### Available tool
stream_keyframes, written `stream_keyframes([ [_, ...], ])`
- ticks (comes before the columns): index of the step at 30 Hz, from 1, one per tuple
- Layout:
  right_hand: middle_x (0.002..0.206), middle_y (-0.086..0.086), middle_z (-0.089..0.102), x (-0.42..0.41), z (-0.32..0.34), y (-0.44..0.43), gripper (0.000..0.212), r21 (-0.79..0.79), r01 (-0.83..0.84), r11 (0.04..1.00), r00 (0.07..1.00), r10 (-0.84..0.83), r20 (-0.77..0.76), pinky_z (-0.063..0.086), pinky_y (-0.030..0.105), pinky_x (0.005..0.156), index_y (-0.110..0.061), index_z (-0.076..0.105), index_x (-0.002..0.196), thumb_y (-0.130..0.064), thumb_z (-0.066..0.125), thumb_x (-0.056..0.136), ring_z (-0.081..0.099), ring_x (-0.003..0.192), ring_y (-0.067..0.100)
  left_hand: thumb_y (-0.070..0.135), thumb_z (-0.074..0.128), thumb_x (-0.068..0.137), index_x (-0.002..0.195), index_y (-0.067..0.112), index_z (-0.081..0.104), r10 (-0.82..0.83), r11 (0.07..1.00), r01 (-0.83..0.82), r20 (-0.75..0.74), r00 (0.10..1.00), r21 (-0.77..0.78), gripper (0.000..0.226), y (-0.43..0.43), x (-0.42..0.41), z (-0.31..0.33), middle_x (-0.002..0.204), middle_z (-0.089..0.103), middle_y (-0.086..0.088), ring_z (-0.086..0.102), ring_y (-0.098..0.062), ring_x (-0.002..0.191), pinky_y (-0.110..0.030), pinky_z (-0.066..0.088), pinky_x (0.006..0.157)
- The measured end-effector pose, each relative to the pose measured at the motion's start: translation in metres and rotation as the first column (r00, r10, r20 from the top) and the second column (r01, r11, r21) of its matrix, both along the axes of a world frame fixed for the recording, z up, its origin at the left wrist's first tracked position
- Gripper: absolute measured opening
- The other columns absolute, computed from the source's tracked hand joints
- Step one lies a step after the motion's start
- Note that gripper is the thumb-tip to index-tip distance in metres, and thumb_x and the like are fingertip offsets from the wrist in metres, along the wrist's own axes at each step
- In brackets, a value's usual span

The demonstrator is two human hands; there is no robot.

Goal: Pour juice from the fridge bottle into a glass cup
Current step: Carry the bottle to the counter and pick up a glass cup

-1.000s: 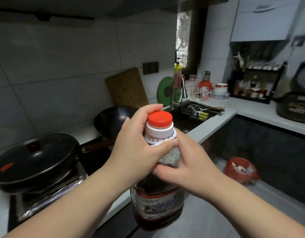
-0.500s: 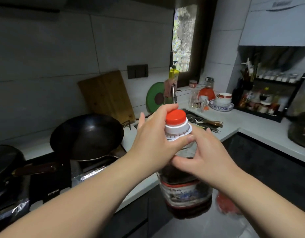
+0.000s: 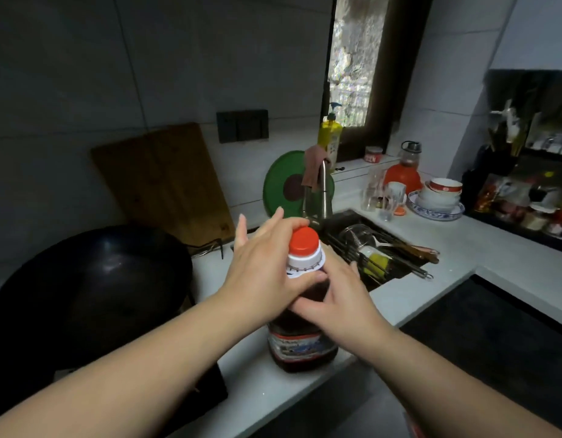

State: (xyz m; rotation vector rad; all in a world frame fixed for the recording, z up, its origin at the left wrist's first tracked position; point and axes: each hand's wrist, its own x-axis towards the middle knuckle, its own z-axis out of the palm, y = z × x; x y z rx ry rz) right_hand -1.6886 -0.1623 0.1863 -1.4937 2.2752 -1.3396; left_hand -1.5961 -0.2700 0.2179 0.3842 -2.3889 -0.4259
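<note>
The bottle (image 3: 302,339) stands upright on the white table (image 3: 456,248), near its front edge, between the wok (image 3: 90,279) and the sink (image 3: 381,248); both hands close round its neck and shoulder, just under the red cap (image 3: 303,241). The left hand (image 3: 267,273) wraps the neck from the left, thumb across the front below the white collar, index fingertip touching the back of the cap, the other fingers lifted and spread; its grip is narrow, holding the bottle. The right hand (image 3: 343,298) presses the shoulder from the right, thumb pointing left under the left thumb, fingers round the far side; it too holds the bottle. The cap is on.

Half a second ago the bottle hung in the air in front of the table's edge, its base over the floor; now its base rests on the table, and the view has turned right, so that the lidded pan has gone from view and the wok fills the left.

The glasses (image 3: 373,191) stand well apart from the hands, beyond the sink beside stacked bowls (image 3: 439,196); they are small and blurred, so their number is unclear. The bottle's label is unreadable; the hands hide its shoulder; the forearms are cut by the lower edge.
</note>
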Motion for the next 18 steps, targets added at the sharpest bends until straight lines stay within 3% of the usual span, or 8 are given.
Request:
stream_keyframes([
  [3,0.136,-0.021,0.05,-0.022,-0.018,-0.036,0.081,0.017,-0.025,1.0,0.993,0.023,0.112,0.006,0.06,0.117,-0.045,0.041,0.136,-0.052,0.066,0.059,0.036,0.139,0.014,0.05,0.076,0.073,0.129,0.029,0.045,0.089,0.996,-0.091,0.041,0.995,0.025,0.068,-0.024,-0.016,-0.012,0.135,0.053,0.011,0.021,-0.014,0.145,-0.041,-0.015,0.114],
  [7,0.123,-0.024,0.058,-0.045,-0.041,-0.075,0.079,0.026,-0.145,0.989,0.961,0.135,0.243,0.023,0.057,0.115,-0.048,0.04,0.131,-0.035,0.08,0.063,0.048,0.127,0.005,0.05,0.075,0.074,0.131,0.03,0.043,0.21,0.975,-0.218,0.151,0.966,0.034,0.068,-0.047,-0.032,-0.032,0.14,0.049,0.01,0.017,-0.012,0.146,-0.042,-0.015,0.114],
  [10,0.116,-0.026,0.056,-0.058,-0.055,-0.097,0.077,0.062,-0.249,0.967,0.942,0.227,0.248,0.025,0.054,0.115,-0.046,0.038,0.129,-0.022,0.082,0.071,0.05,0.123,0.005,0.05,0.074,0.075,0.129,0.03,0.043,0.325,0.94,-0.339,0.222,0.92,0.029,0.065,-0.057,-0.039,-0.046,0.139,0.05,0.008,0.019,-0.013,0.146,-0.047,-0.011,0.117],
  [14,0.121,-0.019,0.058,-0.073,-0.068,-0.121,0.08,0.091,-0.39,0.916,0.895,0.353,0.273,0.027,0.053,0.115,-0.046,0.035,0.132,-0.02,0.081,0.072,0.051,0.123,0.009,0.048,0.073,0.077,0.129,0.028,0.043,0.459,0.875,-0.483,0.238,0.856,0.047,0.063,-0.059,-0.045,-0.056,0.138,0.05,0.009,0.021,-0.013,0.145,-0.048,-0.01,0.118],
  [18,0.123,-0.015,0.057,-0.086,-0.08,-0.136,0.08,0.054,-0.498,0.866,0.826,0.454,0.334,0.044,0.043,0.106,-0.045,0.036,0.133,-0.014,0.08,0.074,0.054,0.118,0.009,0.044,0.075,0.077,0.128,0.027,0.044,0.538,0.82,-0.57,0.268,0.799,0.052,0.063,-0.065,-0.057,-0.065,0.138,0.05,0.008,0.021,-0.013,0.145,-0.045,-0.011,0.116],
])
